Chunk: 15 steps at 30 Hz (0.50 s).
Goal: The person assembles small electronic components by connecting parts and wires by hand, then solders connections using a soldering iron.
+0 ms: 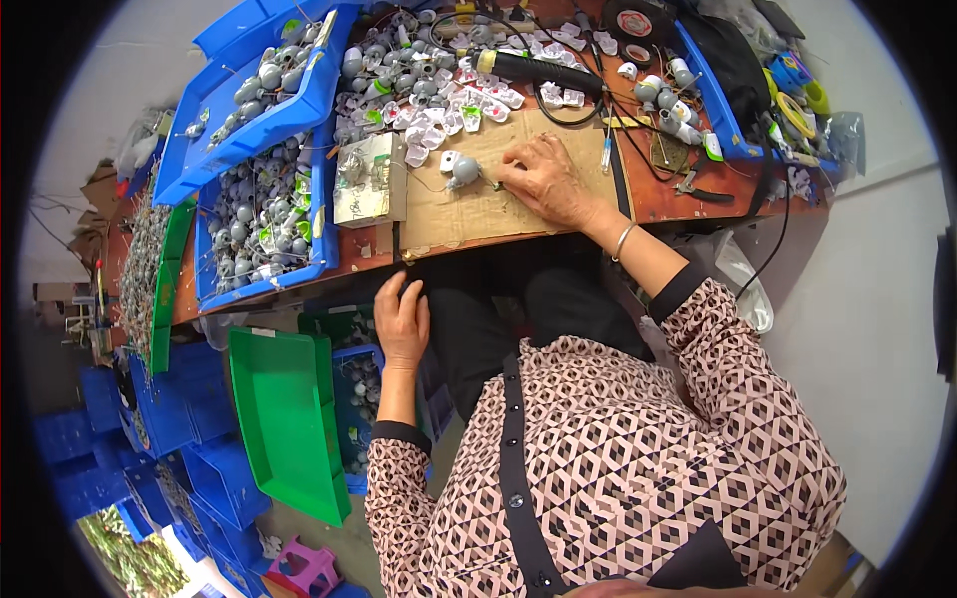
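Nearest us, a pink, black and cream geometric-patterned shirt [618, 458] fills the foreground, cut off at the lower edge. The left hand [403, 321] hangs loosely open just off the reddish-brown table [363, 245], its palm hidden from us. Over a flat brown cardboard sheet [439, 227], the right hand [546, 181] rests with fingers curled, tips close together; something small and dark shows there, but we cannot tell whether it is gripped. Just left of those tips lies a rounded grey part [465, 170], on the cardboard; whether the white piece behind it is attached, we cannot tell. Farther left, we see a boxy white block [367, 184] beside a blue plastic bin [327, 224] of grey parts, piled too thickly to separate. Beyond, a black roll of tape [638, 20] is cropped by the top edge.
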{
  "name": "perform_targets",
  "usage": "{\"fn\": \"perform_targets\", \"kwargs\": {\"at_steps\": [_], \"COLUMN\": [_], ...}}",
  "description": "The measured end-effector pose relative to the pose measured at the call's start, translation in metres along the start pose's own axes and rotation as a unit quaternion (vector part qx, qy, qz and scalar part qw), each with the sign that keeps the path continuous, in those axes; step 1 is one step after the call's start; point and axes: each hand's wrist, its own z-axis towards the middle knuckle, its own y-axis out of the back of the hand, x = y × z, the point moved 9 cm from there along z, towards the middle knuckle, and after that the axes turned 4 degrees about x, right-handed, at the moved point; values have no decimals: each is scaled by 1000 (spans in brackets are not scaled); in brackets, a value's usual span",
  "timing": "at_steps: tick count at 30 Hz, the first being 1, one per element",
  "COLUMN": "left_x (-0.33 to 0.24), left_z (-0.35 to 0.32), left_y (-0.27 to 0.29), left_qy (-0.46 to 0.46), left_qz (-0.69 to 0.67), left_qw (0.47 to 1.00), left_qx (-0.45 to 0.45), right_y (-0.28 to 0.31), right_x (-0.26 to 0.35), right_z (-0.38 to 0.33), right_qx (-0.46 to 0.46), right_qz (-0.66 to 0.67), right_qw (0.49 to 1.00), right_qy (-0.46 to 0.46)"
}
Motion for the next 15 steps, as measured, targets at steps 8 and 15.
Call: {"fn": "perform_targets", "kwargs": {"at_steps": [8, 15], "left_x": [40, 54], "left_z": [-15, -21], "left_y": [-46, -43], "left_qy": [76, 96], "left_qz": [-86, -73], "left_qw": [993, 992], "left_qx": [18, -24], "right_y": [4, 18], "right_x": [8, 13], "right_z": [-5, 15], "right_qx": [44, 30], "right_qz": [-48, -36], "right_qw": [997, 999], "right_qy": [28, 7]}}
